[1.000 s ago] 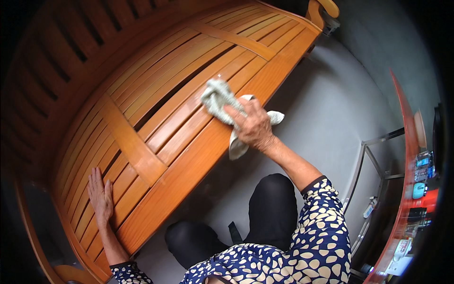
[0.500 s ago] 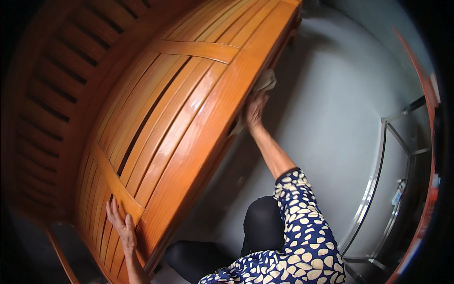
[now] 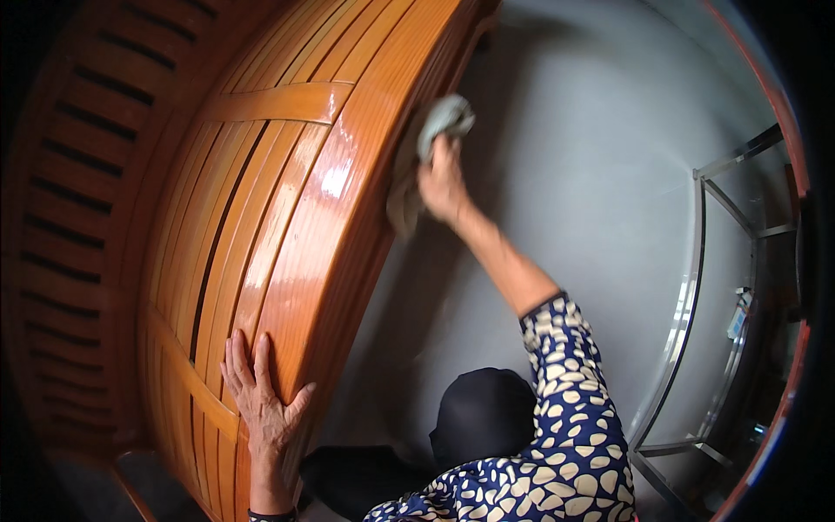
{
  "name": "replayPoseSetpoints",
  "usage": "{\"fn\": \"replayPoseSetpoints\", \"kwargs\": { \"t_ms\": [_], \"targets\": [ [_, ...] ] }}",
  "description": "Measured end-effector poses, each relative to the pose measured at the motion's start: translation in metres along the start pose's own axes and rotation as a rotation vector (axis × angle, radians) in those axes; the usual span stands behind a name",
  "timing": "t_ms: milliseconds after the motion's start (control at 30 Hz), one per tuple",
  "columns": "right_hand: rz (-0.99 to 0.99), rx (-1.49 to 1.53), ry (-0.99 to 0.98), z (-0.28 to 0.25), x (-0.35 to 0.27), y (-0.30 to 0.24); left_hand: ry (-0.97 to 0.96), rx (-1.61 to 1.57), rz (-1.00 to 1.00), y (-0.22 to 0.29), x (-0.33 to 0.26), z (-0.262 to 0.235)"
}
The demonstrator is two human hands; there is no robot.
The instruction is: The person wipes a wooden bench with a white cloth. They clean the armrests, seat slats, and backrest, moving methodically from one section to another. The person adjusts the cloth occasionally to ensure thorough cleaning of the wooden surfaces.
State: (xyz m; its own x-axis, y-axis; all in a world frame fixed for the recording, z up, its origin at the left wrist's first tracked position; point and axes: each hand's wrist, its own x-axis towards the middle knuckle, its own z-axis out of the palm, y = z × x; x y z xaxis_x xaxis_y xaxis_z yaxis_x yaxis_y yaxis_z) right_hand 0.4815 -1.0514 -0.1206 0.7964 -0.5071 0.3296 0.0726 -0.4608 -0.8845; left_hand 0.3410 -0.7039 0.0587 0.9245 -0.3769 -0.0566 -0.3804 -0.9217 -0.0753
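Right hand: the right hand (image 3: 442, 183) is closed around a pale green cloth (image 3: 432, 143), pressing it to the front edge of the wooden bench (image 3: 287, 217).
Cloth: bunched above the fingers, a loose end hanging below against the edge.
Left hand: the left hand (image 3: 261, 407) lies open and flat, fingers spread, on the seat slats near the front edge, holding nothing.
Floor: the grey floor (image 3: 591, 174) lies beside the bench.

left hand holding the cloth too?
No. The left hand lies flat and open on the glossy orange wooden slatted bench; only the right hand grips the pale green cloth.
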Motion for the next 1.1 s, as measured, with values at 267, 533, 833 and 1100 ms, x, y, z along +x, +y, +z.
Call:
{"fn": "replayPoseSetpoints", "kwargs": {
  "t_ms": [267,533,833,1100],
  "targets": [
    [0.443,0.214,0.163,0.061,0.026,0.068,0.040,-0.018,-0.004,0.002,0.000,-0.002],
    [0.531,0.596,-0.016,0.091,-0.095,0.019,0.074,-0.011,-0.007,-0.006,-0.006,0.006],
    [1.327,1.082,-0.596,0.084,-0.237,-0.066,0.121,-0.037,0.036,-0.001,-0.001,0.008],
    [0.869,1.156,-1.269,0.031,-0.189,-0.089,0.126,-0.053,0.016,-0.010,-0.006,0.015]
  ]
}}
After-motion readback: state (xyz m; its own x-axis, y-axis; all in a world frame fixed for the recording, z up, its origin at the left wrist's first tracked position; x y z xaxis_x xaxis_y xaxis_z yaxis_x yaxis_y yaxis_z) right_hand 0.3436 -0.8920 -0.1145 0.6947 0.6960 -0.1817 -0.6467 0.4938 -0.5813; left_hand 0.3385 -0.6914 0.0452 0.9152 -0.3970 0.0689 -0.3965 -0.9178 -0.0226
